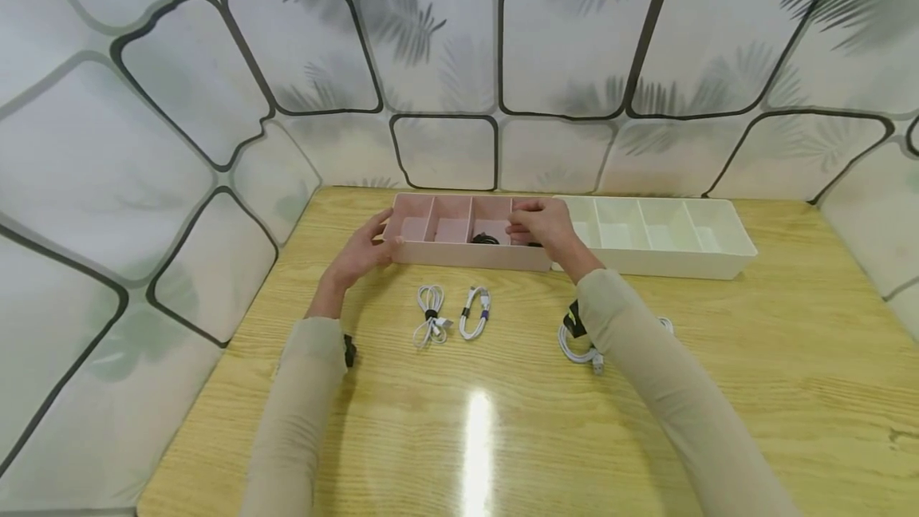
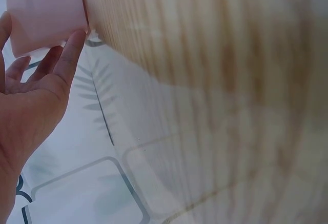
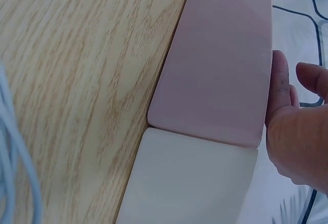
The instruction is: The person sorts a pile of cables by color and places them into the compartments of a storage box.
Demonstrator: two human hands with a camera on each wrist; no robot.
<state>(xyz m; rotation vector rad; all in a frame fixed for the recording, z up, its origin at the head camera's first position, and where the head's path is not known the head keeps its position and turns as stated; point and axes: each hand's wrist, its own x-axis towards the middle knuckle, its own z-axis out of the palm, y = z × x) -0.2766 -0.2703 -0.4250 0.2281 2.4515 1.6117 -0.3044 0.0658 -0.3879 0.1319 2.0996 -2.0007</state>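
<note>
From my head view, the pink box [image 1: 467, 255] sits at the upper middle, end to end with a white box [image 1: 660, 263]. My left hand [image 1: 359, 252] touches its left end, fingers loosely spread. My right hand [image 1: 547, 226] reaches into its rightmost compartment; I can't tell whether it grasps anything. A black cable [image 1: 484, 238] lies one compartment over. Two white cables [image 1: 433, 313] rest at centre frame.

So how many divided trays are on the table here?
2: the pink tray, with the left hand touching its left end, and the white tray just to its right. No others seem hidden.
</note>
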